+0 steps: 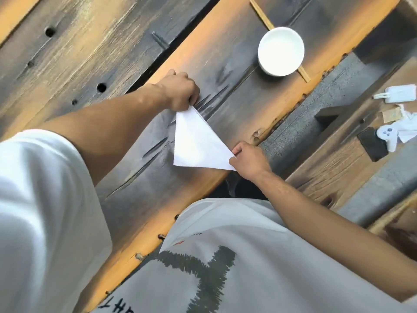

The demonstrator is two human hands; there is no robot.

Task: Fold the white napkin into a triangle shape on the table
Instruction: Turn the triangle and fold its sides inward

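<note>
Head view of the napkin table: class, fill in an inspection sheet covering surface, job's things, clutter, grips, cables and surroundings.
Surface: dark worn wooden table, orange edges.
Job's things: white napkin, already a triangle, flat on the table.
Clutter: white bowl resting on chopsticks.
Grips: left hand pinches the far corner; right hand pinches the near corner.
Cables: nothing seen.
Surroundings: side bench with a dark phone and small white items.

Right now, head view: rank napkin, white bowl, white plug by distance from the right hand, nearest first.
From the right hand:
1. Napkin, pinched at its corner, on the table.
2. White bowl, up the table, over the chopsticks.
3. White plug, far side, on the bench.
</note>
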